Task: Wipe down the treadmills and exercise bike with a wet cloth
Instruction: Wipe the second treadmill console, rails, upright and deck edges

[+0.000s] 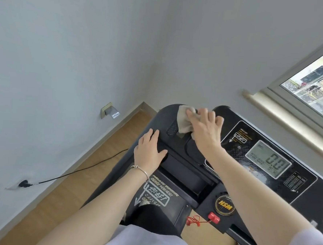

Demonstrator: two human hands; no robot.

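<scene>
Cloth (183, 121): bunched on the far top-left corner of the treadmill console (182, 171), just beside the speaker grille (172, 128).
Right hand (205, 129): on top of the cloth, fingers bent over it and pressing it onto the plastic.
Left hand (149, 150): flat on the console's left shoulder, fingers spread, holding nothing (a brace, by the look of it).
Stroke: spread the cloth flatter under your palm, then work in overlapping passes from that corner toward you, following the curved edge.
Display (268, 159): lit with digits, so the machine seems powered; wipe lightly there, and wring the cloth first if it is dripping.
Safety key (214, 217): red, with its cord hanging below; go around it so you don't pull it out.
Hidden: your right palm covers most of the cloth, so you cannot judge how wet or soiled it is. The console's right end is cut off, the belt is out of sight, and no exercise bike shows.
</scene>
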